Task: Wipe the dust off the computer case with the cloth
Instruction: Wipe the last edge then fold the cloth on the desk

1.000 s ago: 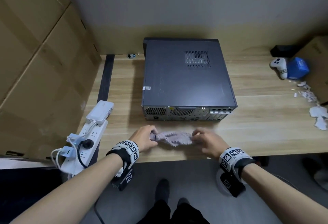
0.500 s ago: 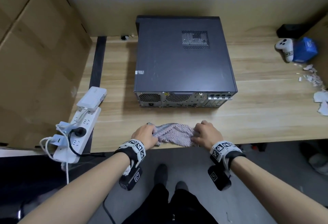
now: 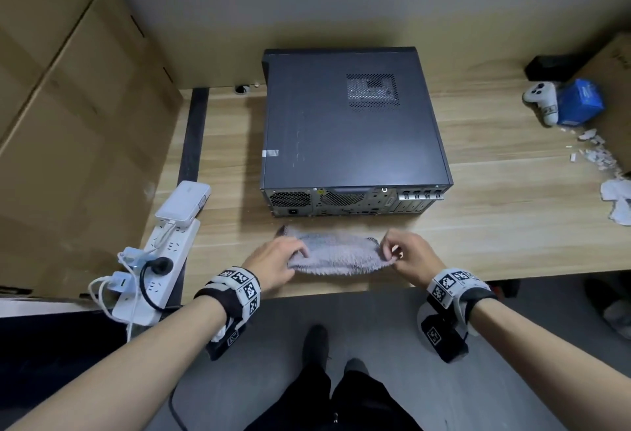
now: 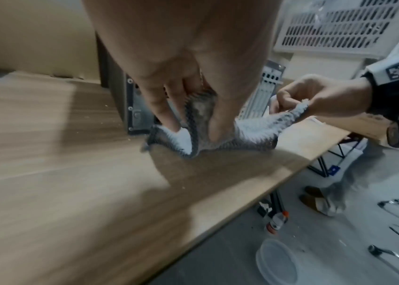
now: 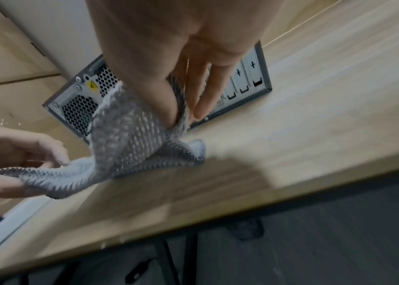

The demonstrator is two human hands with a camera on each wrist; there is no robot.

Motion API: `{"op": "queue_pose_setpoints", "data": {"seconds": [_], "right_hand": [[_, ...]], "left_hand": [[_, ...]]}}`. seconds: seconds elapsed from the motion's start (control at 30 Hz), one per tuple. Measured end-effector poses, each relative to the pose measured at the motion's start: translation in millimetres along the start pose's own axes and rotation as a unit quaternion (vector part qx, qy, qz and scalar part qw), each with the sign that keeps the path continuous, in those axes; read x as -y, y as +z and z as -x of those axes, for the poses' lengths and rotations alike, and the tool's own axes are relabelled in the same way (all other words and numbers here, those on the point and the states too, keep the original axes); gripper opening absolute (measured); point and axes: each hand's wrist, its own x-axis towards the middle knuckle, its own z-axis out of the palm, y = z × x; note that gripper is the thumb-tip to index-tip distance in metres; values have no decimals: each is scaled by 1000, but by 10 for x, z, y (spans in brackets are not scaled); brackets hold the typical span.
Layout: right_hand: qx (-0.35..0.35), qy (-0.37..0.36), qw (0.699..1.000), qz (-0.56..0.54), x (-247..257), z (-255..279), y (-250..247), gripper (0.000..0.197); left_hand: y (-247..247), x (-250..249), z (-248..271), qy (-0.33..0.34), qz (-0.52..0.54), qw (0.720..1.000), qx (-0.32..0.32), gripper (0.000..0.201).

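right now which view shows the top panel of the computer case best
The head view: the computer case lies flat, its whole dusty top panel and vent visible. Both wrist views catch only its rear port panel, partly hidden behind the hands and the cloth.

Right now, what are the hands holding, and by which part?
Both hold the cloth: left hand pinches its left end, right hand pinches its right end.

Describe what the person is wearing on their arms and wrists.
Both forearms are bare, with no sleeves. The left wrist band and right wrist band are black straps carrying white blocks printed with black square-pattern markers. A small black camera unit, also marked, hangs under each wrist. The left hand and right hand are ungloved.
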Motion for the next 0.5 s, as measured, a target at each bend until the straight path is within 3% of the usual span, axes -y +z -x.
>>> {"op": "queue_pose_setpoints", "data": {"seconds": [0.1, 0.27, 0.37, 0.5], "right_hand": [[123, 47, 991, 5, -65, 183, 112, 39], [172, 58, 982, 44, -31, 371, 157, 16], [117, 58, 991, 39, -4, 293, 53, 11], [16, 53, 998, -7, 43, 70, -172, 20]], "left_hand": [[202, -34, 38, -18, 22, 988, 150, 31], [328, -91, 105, -18, 18, 965, 259, 23], [186, -69, 46, -38, 89, 973, 207, 11], [-224, -41, -99, -86, 200, 975, 52, 4]]}}
